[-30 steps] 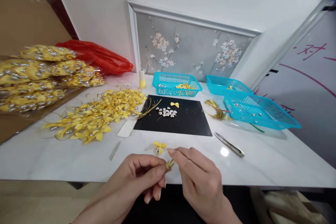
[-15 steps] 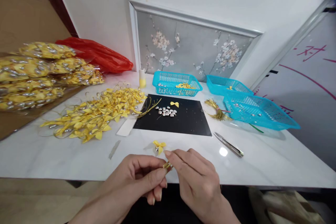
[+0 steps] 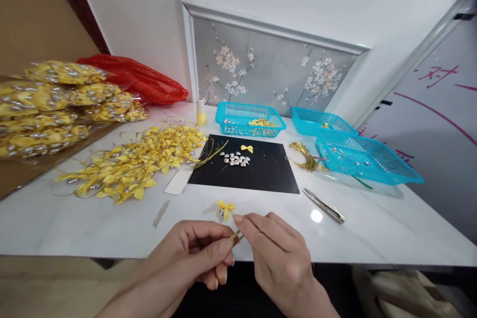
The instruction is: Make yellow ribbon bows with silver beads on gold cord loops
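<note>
My left hand point(image 3: 203, 253) pinches a short length of gold cord point(image 3: 235, 234) between thumb and forefinger, its other fingers curled below. At the cord's far end my right hand point(image 3: 281, 251) is closed, thumb and fingertips together on it. Just beyond the fingertips is a yellow ribbon bow point(image 3: 225, 207) with a silver bead under it; whether it joins the cord cannot be made out. Farther off, a black mat point(image 3: 261, 179) carries several silver beads point(image 3: 236, 160), a loose yellow bow point(image 3: 246, 148) and thin gold cords point(image 3: 212, 154).
Finished-looking yellow ribbon strands point(image 3: 137, 164) lie in a heap at left, near bagged ones point(image 3: 44, 104) and a red plastic bag point(image 3: 137, 79). Thread snips point(image 3: 324, 205) rest at right. Blue baskets point(image 3: 368, 159) and a bundle of gold cord point(image 3: 307, 156) stand behind; a thread spool point(image 3: 201, 112) is upright.
Both hands stay nearly in place. The gold cord between the fingers has turned slightly and shows as a narrower strip. The view has shifted a little.
</note>
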{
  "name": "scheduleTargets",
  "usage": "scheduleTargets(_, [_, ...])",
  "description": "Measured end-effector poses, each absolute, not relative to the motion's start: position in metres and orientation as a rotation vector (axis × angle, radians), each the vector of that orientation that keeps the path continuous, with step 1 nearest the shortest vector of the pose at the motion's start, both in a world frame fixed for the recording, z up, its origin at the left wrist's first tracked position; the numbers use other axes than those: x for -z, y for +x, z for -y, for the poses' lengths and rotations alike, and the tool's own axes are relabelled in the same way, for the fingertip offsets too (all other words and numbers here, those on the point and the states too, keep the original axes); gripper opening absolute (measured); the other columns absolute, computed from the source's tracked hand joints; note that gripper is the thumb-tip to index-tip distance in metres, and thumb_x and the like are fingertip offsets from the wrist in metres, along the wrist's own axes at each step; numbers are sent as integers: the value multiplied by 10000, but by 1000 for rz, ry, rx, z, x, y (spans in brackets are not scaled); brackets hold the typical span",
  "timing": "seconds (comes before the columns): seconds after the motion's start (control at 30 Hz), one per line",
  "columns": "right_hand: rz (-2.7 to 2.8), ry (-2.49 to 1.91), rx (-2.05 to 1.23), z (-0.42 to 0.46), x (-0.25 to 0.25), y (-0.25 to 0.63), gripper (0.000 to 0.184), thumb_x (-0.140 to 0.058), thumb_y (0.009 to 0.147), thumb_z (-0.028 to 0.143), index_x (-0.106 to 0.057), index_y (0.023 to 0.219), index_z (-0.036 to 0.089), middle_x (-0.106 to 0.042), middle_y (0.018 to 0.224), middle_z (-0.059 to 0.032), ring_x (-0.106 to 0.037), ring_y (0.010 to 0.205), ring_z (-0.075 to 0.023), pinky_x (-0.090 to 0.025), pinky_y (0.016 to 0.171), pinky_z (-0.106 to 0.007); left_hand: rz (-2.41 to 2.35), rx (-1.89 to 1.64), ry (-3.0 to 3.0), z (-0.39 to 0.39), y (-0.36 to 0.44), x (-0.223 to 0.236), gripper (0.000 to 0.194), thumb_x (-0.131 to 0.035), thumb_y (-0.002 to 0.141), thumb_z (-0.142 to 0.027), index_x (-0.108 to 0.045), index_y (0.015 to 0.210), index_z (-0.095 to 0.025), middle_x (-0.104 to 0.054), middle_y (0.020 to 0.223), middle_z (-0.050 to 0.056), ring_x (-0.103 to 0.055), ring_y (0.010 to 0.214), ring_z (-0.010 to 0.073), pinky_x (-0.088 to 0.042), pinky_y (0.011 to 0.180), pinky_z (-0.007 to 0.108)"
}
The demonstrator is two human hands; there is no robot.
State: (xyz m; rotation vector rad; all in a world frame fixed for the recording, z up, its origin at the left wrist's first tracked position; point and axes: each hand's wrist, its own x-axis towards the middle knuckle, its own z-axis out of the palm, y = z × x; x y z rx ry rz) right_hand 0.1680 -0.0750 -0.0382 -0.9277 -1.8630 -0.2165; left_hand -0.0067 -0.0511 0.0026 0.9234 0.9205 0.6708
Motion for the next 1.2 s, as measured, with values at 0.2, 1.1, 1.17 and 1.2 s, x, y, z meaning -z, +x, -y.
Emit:
scheduleTargets(0.2, [1879,-922,228,74,41,168,396,-503,913,-39,-626,1257,112,-745,1001,-122,-583,688,-188,-530,566,-323,-896,-661,937,51,-10,0,227,-886,666,-364,-791,710,-162,-661,609,-8,-559,524,68,-448,472,124])
scheduleTargets(1.1, [1910,-925,238,75,43,168,400,-555,877,-79,-609,1253,46,-730,1017,-151,-599,759,-217,-522,600,-353,-941,-598,916,50,-8,-1,275,-878,673,-378,-743,644,-140,-634,589,-14,-505,507,62,-414,479,139])
scheduleTargets(1.17, [1927,-933,237,75,44,168,403,-552,877,-80,-606,1258,42,-727,1024,-152,-606,764,-219,-523,602,-359,-947,-600,904,49,-7,-3,287,-882,663,-390,-743,632,-141,-633,577,-14,-500,495,60,-410,472,139])
scheduleTargets(1.2, [1931,-936,241,75,45,168,404,-550,877,-80,-607,1258,41,-726,1027,-152,-604,761,-218,-523,601,-361,-949,-607,901,49,-7,-3,287,-888,652,-389,-744,631,-141,-634,575,-13,-504,498,63,-412,472,140])
